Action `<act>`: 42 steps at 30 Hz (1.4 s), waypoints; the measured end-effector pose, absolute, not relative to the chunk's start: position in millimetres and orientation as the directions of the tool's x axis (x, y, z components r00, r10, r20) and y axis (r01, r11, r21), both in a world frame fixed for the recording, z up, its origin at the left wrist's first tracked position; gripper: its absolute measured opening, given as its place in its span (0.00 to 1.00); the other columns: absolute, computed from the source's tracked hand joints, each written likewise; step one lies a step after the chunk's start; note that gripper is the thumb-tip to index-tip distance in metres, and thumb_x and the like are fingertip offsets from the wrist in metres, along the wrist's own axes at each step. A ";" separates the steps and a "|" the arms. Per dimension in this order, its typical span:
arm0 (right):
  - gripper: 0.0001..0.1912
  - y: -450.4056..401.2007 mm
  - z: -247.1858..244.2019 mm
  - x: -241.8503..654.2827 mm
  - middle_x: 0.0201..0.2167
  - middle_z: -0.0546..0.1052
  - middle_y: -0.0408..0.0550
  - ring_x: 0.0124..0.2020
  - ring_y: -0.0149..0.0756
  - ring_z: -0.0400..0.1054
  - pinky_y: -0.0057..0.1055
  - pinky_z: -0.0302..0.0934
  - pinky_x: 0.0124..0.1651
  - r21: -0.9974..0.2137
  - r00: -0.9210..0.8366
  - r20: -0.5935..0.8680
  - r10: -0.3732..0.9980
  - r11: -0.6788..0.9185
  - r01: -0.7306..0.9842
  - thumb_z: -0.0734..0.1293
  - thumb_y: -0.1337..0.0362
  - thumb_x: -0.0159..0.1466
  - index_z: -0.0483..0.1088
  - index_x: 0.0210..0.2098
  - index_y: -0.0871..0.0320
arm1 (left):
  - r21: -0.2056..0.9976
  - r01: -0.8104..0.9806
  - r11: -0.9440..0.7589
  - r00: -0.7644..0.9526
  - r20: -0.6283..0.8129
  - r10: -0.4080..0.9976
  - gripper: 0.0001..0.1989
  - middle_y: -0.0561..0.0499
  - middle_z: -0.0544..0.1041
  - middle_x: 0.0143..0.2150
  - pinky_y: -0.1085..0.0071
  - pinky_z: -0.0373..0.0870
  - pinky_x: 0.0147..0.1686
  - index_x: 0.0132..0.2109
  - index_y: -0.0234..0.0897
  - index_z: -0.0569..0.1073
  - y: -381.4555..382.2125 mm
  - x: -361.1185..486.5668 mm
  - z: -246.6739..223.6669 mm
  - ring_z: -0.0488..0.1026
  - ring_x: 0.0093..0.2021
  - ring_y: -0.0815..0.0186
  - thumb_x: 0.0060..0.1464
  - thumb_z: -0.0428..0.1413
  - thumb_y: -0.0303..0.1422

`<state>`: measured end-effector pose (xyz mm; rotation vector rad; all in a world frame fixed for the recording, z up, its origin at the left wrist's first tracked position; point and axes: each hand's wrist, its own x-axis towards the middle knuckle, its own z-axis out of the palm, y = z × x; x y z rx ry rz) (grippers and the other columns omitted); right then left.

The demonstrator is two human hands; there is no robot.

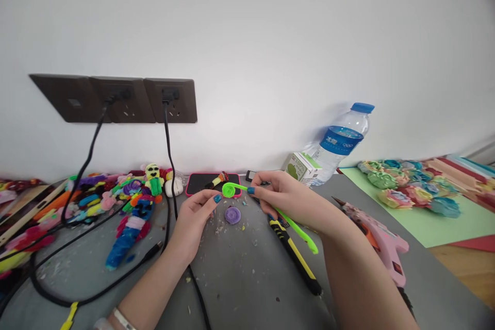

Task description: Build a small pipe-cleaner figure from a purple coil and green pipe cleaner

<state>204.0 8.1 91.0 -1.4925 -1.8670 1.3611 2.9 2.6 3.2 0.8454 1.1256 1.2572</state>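
A bright green pipe cleaner (296,229) runs through the fingers of my right hand (276,193), its tail hanging below my palm. Its far end is wound into a flat spiral, which sits at the fingertips of my left hand (199,214). My left thumb and index finger are pinched together at the edge of that coil. On the grey table just below lies a separate purple coiled disc (232,215). A black-and-yellow soldering-iron-like tool (296,258) rests under my right hand.
Behind my hands lies a pink-edged phone (197,184). Colourful pipe-cleaner pieces (96,196) and black cables (96,299) crowd the left. On the right are a pink glue gun (381,240), a water bottle (342,142), a small carton (303,166) and paper flowers (410,191).
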 end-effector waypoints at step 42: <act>0.02 8.8 76.9 183.6 0.19 0.74 0.39 0.18 0.28 0.61 0.24 0.55 0.21 -0.896 -0.345 -0.230 0.910 -0.060 0.440 0.59 0.65 0.60 0.62 0.33 0.55 | 0.909 -0.367 0.199 -0.014 -0.219 0.976 0.17 0.56 0.68 0.23 0.75 0.57 0.28 0.29 0.35 0.78 2.1 5.0 9.9 0.59 0.26 0.72 0.34 0.69 0.42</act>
